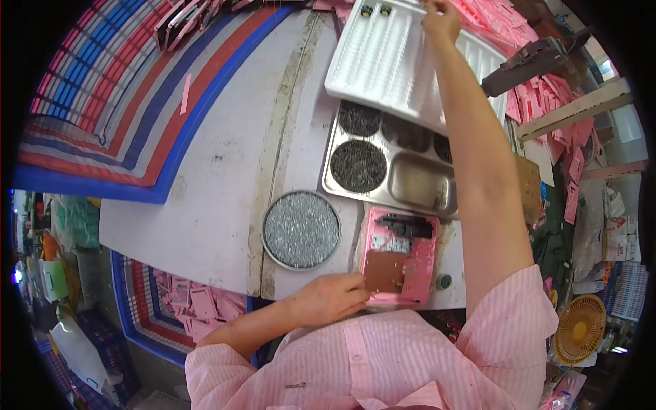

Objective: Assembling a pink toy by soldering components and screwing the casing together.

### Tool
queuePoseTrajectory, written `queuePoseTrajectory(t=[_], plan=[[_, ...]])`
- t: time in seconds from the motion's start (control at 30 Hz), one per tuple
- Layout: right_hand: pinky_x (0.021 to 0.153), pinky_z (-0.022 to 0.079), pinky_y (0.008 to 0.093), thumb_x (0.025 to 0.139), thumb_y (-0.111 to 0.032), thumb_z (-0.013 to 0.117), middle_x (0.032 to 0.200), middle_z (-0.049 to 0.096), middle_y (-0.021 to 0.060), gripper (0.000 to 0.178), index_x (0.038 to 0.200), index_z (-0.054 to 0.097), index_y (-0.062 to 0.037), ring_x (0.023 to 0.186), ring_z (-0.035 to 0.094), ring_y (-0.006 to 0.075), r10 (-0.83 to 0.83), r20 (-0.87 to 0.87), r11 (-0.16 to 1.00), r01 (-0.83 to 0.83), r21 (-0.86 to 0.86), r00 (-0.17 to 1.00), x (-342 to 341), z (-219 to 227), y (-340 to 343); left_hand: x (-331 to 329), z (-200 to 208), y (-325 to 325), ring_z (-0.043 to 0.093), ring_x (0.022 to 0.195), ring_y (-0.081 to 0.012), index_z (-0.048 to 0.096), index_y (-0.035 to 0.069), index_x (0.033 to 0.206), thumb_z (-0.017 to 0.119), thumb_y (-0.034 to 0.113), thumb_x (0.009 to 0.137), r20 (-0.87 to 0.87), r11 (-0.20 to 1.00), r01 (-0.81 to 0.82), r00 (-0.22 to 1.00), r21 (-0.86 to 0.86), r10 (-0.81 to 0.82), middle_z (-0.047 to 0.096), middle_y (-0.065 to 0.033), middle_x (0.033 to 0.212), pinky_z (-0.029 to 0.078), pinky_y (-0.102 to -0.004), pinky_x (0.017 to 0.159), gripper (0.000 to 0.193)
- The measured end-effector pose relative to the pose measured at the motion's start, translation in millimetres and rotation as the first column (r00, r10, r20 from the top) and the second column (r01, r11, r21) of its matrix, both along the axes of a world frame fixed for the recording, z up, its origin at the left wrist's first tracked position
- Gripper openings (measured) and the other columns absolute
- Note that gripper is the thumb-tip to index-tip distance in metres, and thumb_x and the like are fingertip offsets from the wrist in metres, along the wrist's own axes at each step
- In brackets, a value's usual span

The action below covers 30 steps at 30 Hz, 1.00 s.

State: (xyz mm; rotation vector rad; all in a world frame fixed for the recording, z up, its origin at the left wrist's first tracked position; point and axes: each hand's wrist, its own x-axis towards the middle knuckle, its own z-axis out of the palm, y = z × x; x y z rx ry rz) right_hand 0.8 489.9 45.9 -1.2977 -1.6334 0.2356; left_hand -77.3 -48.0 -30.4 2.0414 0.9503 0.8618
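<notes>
My left hand (pixel 333 298) is closed with its fingertips at the near left corner of a pink plastic housing (pixel 427 273). Inside that housing lie a brown board (pixel 385 272), a pale part with small details and a black part (pixel 405 225) along the far side. My right arm stretches far forward, over a white ribbed plastic tray (pixel 383 55). At the tray's far side my right hand (pixel 442 22) has its fingers drawn together; what they hold, if anything, is hidden. Two small dark pieces (pixel 376 11) sit at the tray's far left.
A round dish of small silvery pieces (pixel 301 230) stands left of the housing. Behind it, a metal compartment tray (pixel 396 191) holds dark screw-like bits. A dark power screwdriver (pixel 526 66) hangs at right, near heaped pink parts (pixel 495 24). Striped baskets (pixel 130 154) flank the left.
</notes>
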Motion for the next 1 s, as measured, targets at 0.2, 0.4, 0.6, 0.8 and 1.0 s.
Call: queuePoseTrajectory(t=[0.2,0.4,0.6,0.8,1.0], plan=[[0.079,0.051,0.0324,0.089,-0.01,0.068,0.1,0.067,0.0087,0.026,0.114,0.062,-0.0028,0.09,0.065,0.0207,0.606,-0.35,0.758,-0.652,-0.021,0.715,37.4,51.8,-270.2,-9.8,-2.8,-5.0,0.062,0.076,-0.0294,0.067,0.007,0.101,0.075,0.014,0.083,-0.086,0.998,-0.042,0.995,0.054,0.047,0.058,-0.0101,0.088,0.052,-0.0399,0.065,0.021],[0.077,0.045,0.033,0.076,0.001,0.075,0.084,0.067,0.0049,0.021,0.096,0.069,-0.0046,0.083,0.056,0.0211,0.659,0.072,0.689,-0.562,-0.458,0.749,185.5,3.1,-457.3,-2.3,5.8,4.0,0.062,0.074,-0.0258,0.071,0.005,0.099,0.078,0.008,0.078,-0.049,1.0,-0.017,0.999,-0.002,0.017,0.058,-0.0083,0.086,0.051,-0.0365,0.063,0.023],[0.075,0.044,0.0373,0.072,-0.005,0.079,0.085,0.068,0.0027,0.021,0.089,0.067,-0.0091,0.086,0.057,0.0256,0.524,0.321,0.846,-0.437,-0.305,0.789,193.9,-54.9,-488.2,0.0,4.8,-0.9,0.06,0.073,-0.0244,0.072,0.005,0.101,0.08,0.005,0.076,-0.059,0.998,-0.058,0.997,-0.035,0.056,0.057,-0.0084,0.085,0.049,-0.0346,0.061,0.026],[0.075,0.047,0.0351,0.067,-0.006,0.083,0.089,0.07,0.0014,0.024,0.084,0.067,-0.0105,0.087,0.058,0.0267,0.554,0.203,0.831,-0.522,-0.192,0.808,196.6,-70.4,-484.9,1.3,5.9,-3.9,0.06,0.074,-0.0246,0.072,0.006,0.102,0.08,0.005,0.075,-0.084,0.996,-0.077,0.994,-0.044,0.073,0.057,-0.0085,0.085,0.049,-0.0345,0.062,0.028],[0.079,0.046,0.0379,0.071,-0.014,0.082,0.09,0.069,0.0027,0.021,0.084,0.067,-0.0095,0.087,0.059,0.0272,0.569,0.314,0.822,-0.542,-0.176,0.76,201.9,-69.6,-481.5,2.5,11.3,1.2,0.06,0.075,-0.0244,0.072,0.006,0.103,0.081,0.004,0.073,-0.125,0.996,-0.041,0.992,-0.079,0.031,0.056,-0.0086,0.085,0.049,-0.0346,0.063,0.031]])
